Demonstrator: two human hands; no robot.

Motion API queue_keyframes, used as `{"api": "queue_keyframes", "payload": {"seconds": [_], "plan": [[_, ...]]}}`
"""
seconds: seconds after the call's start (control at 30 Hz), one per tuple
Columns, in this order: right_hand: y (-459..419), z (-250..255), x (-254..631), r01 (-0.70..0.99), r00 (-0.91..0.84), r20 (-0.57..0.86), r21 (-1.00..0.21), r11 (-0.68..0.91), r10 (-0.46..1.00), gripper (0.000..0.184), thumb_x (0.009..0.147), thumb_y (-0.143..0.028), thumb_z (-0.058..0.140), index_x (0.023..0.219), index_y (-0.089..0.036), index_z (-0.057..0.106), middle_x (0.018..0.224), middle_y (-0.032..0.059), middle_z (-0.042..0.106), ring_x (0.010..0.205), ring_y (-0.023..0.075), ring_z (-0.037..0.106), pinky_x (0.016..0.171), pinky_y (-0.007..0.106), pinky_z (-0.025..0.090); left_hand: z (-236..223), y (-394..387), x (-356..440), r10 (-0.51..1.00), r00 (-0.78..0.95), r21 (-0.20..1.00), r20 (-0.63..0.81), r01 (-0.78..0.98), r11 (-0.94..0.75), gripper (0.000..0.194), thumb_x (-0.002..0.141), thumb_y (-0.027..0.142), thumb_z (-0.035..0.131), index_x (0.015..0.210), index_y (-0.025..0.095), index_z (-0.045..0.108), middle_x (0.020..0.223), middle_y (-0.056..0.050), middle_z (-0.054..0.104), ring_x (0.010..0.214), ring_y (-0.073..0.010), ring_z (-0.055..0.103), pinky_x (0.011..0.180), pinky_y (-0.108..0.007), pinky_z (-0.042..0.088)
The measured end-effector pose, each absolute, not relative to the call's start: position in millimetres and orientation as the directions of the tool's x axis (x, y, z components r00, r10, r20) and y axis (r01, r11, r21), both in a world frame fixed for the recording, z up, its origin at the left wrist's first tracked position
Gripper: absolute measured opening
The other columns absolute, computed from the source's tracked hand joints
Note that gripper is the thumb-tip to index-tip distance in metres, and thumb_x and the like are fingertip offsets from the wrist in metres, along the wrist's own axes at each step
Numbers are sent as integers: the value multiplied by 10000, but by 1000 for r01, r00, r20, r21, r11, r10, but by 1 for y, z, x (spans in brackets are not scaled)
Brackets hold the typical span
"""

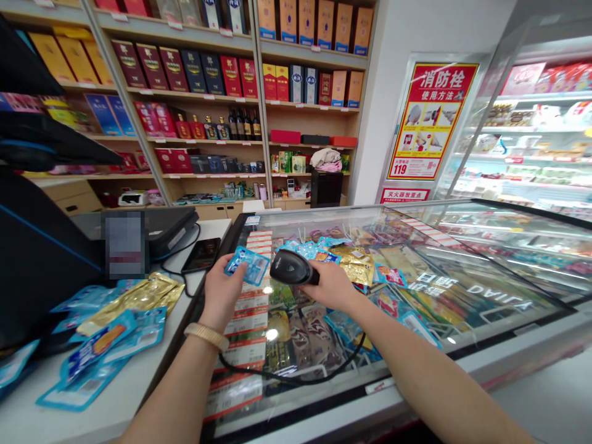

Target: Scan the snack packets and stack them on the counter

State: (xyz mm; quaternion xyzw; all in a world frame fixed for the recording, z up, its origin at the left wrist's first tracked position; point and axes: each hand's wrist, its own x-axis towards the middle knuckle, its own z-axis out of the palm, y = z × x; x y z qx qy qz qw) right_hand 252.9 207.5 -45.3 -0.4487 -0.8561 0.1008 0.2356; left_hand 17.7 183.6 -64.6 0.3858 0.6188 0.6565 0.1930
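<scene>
Between its thumb and fingers, my left hand (pixel 223 283) grips a blue snack packet (pixel 253 266) over the glass-topped freezer (pixel 319 219). My right hand (pixel 330 285) is closed around the handle of a black barcode scanner (pixel 289 267), whose head is turned toward that packet. From the scanner a black cable (pixel 296 377) loops down over the glass. Just beyond the scanner lies a pile of blue packets and gold packets (pixel 355 265) on the freezer top. On the white counter at left sits another heap, with a gold packet (pixel 139 299) and several blue packets (pixel 99 376).
A phone (pixel 201 255) lies on the counter beside a dark scale-like device (pixel 171 231). A black monitor stand (pixel 41 265) occupies the far left. Shelves of boxed bottles (pixel 198 71) stand behind, and a lit refrigerated display (pixel 546 135) is at right.
</scene>
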Motion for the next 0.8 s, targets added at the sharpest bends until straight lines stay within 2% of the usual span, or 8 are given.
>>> {"api": "queue_keyframes", "payload": {"seconds": [0.6,0.7,0.8], "plan": [[210,-50,253,716,-471,319,-407,567,823,315,787,-358,668,1082,-247,688,994,48,749,925,251,677,732,284,425,-67,184,18,727,-625,956,285,237,-171,449,601,435,662,956,161,644,765,-20,675,657,-168,593,631,-290,485],[210,-51,253,709,-457,341,-417,568,822,263,783,-340,658,1020,-232,698,939,52,747,884,248,678,701,278,414,-65,183,17,690,-638,936,342,291,-195,414,629,427,646,950,167,626,796,-30,679,682,-169,608,658,-292,495],[210,-53,253,707,-452,346,-423,567,822,245,771,-310,643,992,-221,702,904,56,741,856,244,675,685,272,406,-53,167,7,610,-635,868,475,450,-208,328,662,397,623,912,185,603,804,-27,675,691,-166,621,669,-288,502]]}}
